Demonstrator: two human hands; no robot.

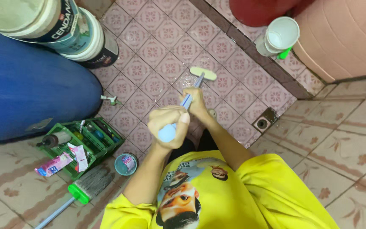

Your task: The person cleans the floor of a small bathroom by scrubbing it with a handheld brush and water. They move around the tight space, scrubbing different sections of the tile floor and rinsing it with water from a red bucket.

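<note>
Yellow shirt sleeves fill the near edge, and two bare arms reach out from them. One long-handled brush (188,99) is held by both hands: the left hand (169,124) has its fingers clamped round the rounded blue handle end, while the right hand (197,101) grips the shaft farther along. Its pale head rests on the pink tiled floor (157,51) at the far end. One green basket (90,142) sits left, its contents hard to make out. Two stacked buckets (64,29) are cut off top left.
</note>
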